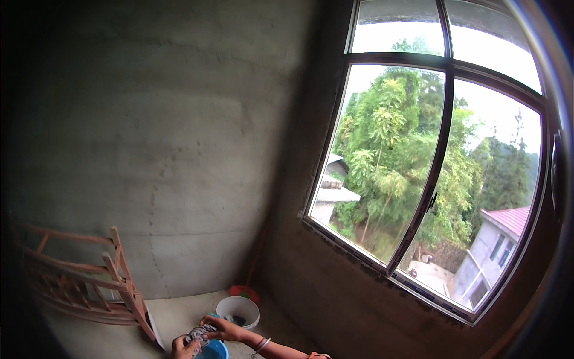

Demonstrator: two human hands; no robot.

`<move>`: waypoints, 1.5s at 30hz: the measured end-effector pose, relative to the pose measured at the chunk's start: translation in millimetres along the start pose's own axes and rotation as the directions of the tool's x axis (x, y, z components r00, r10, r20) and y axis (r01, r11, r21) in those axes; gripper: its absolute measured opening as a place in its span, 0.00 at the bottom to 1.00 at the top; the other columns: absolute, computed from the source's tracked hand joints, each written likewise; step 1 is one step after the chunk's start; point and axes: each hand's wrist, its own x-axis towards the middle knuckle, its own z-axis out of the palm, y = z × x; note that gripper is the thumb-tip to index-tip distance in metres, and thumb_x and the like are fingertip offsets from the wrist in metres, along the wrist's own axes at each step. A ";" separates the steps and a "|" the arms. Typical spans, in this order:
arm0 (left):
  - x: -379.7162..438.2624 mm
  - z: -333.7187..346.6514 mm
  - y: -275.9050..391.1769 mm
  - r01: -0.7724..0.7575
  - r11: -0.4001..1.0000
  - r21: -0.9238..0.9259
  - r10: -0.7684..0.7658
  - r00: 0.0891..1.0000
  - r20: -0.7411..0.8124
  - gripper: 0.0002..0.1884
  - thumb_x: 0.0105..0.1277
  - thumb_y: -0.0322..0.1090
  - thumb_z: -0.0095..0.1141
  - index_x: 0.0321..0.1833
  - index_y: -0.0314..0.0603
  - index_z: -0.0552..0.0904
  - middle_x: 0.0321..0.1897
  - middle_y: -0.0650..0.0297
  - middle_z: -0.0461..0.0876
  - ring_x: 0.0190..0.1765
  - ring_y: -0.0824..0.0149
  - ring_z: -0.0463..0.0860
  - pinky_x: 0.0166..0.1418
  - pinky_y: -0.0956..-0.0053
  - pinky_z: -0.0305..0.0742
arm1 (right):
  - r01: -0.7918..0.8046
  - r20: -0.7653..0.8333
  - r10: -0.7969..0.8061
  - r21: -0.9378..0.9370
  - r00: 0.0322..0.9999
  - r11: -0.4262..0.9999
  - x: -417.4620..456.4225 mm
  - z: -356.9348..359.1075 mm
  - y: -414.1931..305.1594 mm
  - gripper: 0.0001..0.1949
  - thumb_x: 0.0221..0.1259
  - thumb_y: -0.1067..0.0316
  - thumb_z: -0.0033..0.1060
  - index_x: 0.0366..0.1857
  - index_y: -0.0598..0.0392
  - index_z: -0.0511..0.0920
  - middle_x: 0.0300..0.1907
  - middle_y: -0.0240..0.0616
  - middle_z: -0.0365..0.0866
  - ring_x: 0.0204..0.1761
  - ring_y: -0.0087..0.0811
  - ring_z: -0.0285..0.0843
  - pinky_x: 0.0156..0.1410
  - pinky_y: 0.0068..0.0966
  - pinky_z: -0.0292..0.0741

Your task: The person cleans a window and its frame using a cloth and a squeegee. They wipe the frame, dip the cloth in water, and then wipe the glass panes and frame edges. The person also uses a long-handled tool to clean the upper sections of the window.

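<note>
A bunched grey cloth [197, 334] is gripped between my two hands near the bottom of the view. My left hand [181, 348] holds its lower left end and is partly cut off by the picture's edge. My right hand [224, 330], with bangles [263, 345] at the wrist, holds the other end. Just below the cloth is a blue basin [215, 350], only partly visible; what it holds cannot be made out. Beyond my right hand stands a white bucket [237, 305] with dark, cloth-like material inside.
Wooden furniture [128, 287] with slats, perhaps a chair or bed part, leans at the left. A red dustpan-like object [244, 294] lies in the corner behind the bucket. A bare cement wall [179, 134] rises ahead, and a large framed window [388, 267] fills the right.
</note>
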 end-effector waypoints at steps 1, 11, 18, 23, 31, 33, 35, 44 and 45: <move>-4.0 -8.4 7.5 -0.023 1.000 -0.018 0.022 1.000 -0.009 0.06 0.73 0.33 0.58 0.47 0.41 0.82 0.31 0.68 0.82 0.31 0.77 0.79 0.31 0.82 0.72 | -0.068 0.022 0.066 0.073 0.998 0.995 0.3 3.9 -8.8 0.21 0.67 0.60 0.65 0.59 0.54 0.70 0.41 0.31 0.77 0.42 0.23 0.72 0.46 0.20 0.71; -100.5 -57.0 99.5 -0.310 0.900 0.308 0.412 0.837 -0.360 0.21 0.62 0.26 0.66 0.57 0.34 0.74 0.47 0.61 0.77 0.46 0.69 0.76 0.49 0.73 0.77 | -0.347 0.005 0.372 0.371 0.928 0.861 48.5 143.5 -0.4 0.27 0.69 0.55 0.61 0.66 0.58 0.68 0.48 0.31 0.75 0.50 0.23 0.71 0.52 0.20 0.70; -144.8 -164.7 115.7 -0.383 0.914 -0.135 0.196 0.706 -0.680 0.28 0.68 0.36 0.62 0.67 0.34 0.70 0.55 0.57 0.78 0.52 0.63 0.79 0.56 0.67 0.77 | -0.368 0.014 0.427 0.533 0.904 0.762 77.3 211.0 -3.7 0.15 0.76 0.54 0.52 0.49 0.55 0.78 0.36 0.22 0.74 0.36 0.17 0.69 0.40 0.16 0.70; -192.6 -219.5 123.1 -0.604 0.695 -0.391 0.220 0.696 -0.684 0.14 0.69 0.54 0.58 0.43 0.56 0.75 0.25 0.76 0.66 0.24 0.78 0.61 0.29 0.78 0.59 | -0.172 0.120 0.176 -0.046 0.977 0.984 101.1 234.1 -49.5 0.22 0.76 0.50 0.50 0.57 0.57 0.77 0.46 0.39 0.83 0.48 0.29 0.80 0.55 0.27 0.76; -212.9 -184.3 181.6 -0.396 0.906 -0.147 0.262 0.800 -0.540 0.27 0.75 0.53 0.49 0.67 0.40 0.70 0.45 0.68 0.75 0.46 0.74 0.75 0.53 0.74 0.73 | 0.116 0.177 -0.177 0.311 0.968 0.943 154.5 303.2 -163.5 0.43 0.61 0.57 0.72 0.76 0.57 0.54 0.62 0.46 0.73 0.61 0.35 0.75 0.65 0.32 0.72; -221.8 -195.6 191.4 -0.433 0.901 -0.034 0.356 0.780 -0.514 0.22 0.74 0.43 0.54 0.66 0.40 0.71 0.51 0.67 0.77 0.51 0.75 0.76 0.58 0.75 0.72 | 0.015 0.118 -0.032 0.145 0.992 0.989 160.4 327.8 -170.0 0.36 0.62 0.63 0.71 0.71 0.61 0.62 0.34 0.36 0.83 0.39 0.26 0.80 0.49 0.28 0.79; -241.4 -204.0 198.7 -0.459 0.889 0.004 0.396 0.761 -0.514 0.21 0.71 0.31 0.59 0.64 0.38 0.71 0.49 0.67 0.77 0.52 0.76 0.75 0.59 0.78 0.72 | -0.060 0.187 -0.015 0.387 0.982 0.920 166.3 340.5 -153.7 0.19 0.69 0.64 0.63 0.59 0.61 0.76 0.34 0.28 0.80 0.36 0.20 0.74 0.45 0.21 0.74; -269.1 -192.6 199.4 -0.215 0.968 0.133 0.226 0.496 -0.838 0.18 0.64 0.29 0.67 0.53 0.40 0.75 0.37 0.71 0.81 0.40 0.79 0.79 0.38 0.82 0.76 | -0.153 0.279 -0.071 0.702 0.958 0.696 188.1 323.7 -140.2 0.09 0.70 0.63 0.59 0.31 0.53 0.75 0.30 0.20 0.68 0.36 0.15 0.62 0.44 0.17 0.60; -262.5 -198.0 188.2 -0.378 0.906 0.189 0.372 0.499 -0.783 0.16 0.66 0.32 0.66 0.53 0.40 0.76 0.38 0.70 0.82 0.41 0.80 0.80 0.38 0.83 0.76 | -0.121 0.246 -0.086 0.714 0.965 0.690 193.0 321.6 -127.1 0.09 0.70 0.63 0.59 0.31 0.52 0.75 0.30 0.20 0.67 0.36 0.15 0.61 0.44 0.17 0.59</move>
